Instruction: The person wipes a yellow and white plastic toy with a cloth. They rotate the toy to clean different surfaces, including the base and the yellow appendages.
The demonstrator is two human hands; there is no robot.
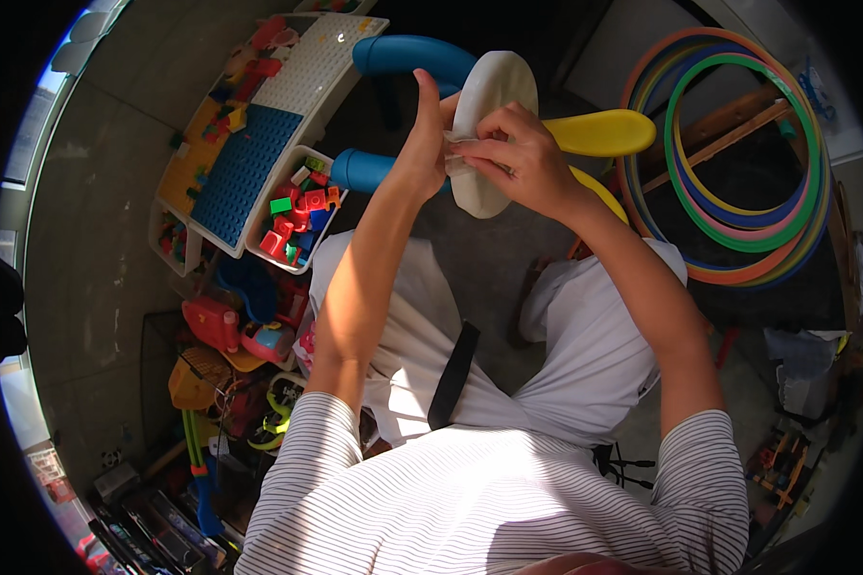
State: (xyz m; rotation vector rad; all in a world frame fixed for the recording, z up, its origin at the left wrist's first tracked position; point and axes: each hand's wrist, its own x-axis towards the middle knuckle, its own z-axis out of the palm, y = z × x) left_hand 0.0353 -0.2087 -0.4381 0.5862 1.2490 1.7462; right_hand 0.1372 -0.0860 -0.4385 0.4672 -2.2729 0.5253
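A round, flat white disc (pixel 498 136) stands on edge in front of me. My left hand (pixel 426 147) supports its left side, thumb pointing up, with the other fingers mostly hidden behind it. The fingertips of my right hand (pixel 521 154) pinch a thin whitish piece (pixel 460 144), perhaps cloth or film, at the disc's near left edge. Just beyond the hands are blue plastic tubes (pixel 413 54) and a yellow plastic paddle-shaped part (pixel 604 133). How these join the disc, if at all, is hidden.
At left stands a building-brick table (pixel 248 172) with a white bin (pixel 259 233) of loose bricks. Toys, including a red plastic toy (pixel 210 322), crowd the floor below it. Several hula hoops (pixel 744 244) lean at right. A black strap (pixel 454 377) hangs over my lap.
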